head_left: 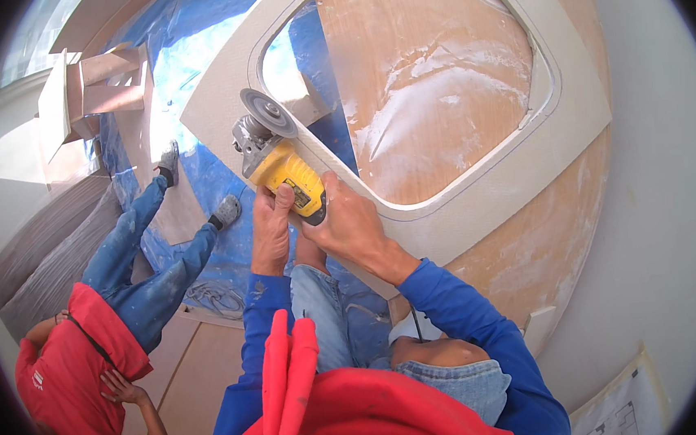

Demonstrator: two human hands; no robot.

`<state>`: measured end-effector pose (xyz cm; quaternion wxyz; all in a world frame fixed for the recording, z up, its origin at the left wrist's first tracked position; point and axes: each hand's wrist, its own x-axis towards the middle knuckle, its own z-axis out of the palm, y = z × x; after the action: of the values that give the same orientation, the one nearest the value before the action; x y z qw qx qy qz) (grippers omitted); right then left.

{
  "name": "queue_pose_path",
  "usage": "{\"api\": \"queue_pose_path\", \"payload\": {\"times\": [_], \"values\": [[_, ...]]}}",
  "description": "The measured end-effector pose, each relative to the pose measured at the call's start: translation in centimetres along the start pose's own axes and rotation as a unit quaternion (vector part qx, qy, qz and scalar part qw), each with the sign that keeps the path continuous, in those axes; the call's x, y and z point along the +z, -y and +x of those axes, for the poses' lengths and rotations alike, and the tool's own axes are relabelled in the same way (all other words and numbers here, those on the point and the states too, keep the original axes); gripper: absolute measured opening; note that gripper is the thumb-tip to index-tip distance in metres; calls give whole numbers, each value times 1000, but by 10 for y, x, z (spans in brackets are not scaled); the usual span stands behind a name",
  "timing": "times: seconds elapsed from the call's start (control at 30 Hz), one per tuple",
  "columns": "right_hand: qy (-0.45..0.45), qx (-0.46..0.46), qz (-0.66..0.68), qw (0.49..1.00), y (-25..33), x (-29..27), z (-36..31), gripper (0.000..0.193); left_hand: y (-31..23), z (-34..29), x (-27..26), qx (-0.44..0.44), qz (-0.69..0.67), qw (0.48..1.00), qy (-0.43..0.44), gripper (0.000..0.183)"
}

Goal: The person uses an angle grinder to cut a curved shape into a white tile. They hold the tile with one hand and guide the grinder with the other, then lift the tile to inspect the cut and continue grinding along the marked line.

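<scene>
A yellow angle grinder with a grey metal head is in both my hands. Its round disc stands at the inner edge of a pale board that has a large rounded cut-out; whether they touch I cannot tell. My left hand is closed on the near left side of the grinder body, thumb on top. Wrapped round the rear end is my right hand. A pencil-like line runs along the cut-out on the board.
Wooden sheets with white dust lie under the board. Blue plastic sheeting covers the floor. At the left stands a person in a red shirt and jeans. Wood pieces are at the upper left; a pale wall rises at the right.
</scene>
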<state>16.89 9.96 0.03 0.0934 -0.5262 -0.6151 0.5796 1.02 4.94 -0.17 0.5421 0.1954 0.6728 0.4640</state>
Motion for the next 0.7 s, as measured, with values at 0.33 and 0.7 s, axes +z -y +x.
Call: {"api": "queue_pose_path", "payload": {"times": [0.33,0.7], "values": [[12,8,-1,1000,4,-4,2,65,-2,0,1,13,7,1000,0,80],[3,-10,-11,1000,4,-4,2,63,-5,0,2,2,5,1000,1,81]]}}
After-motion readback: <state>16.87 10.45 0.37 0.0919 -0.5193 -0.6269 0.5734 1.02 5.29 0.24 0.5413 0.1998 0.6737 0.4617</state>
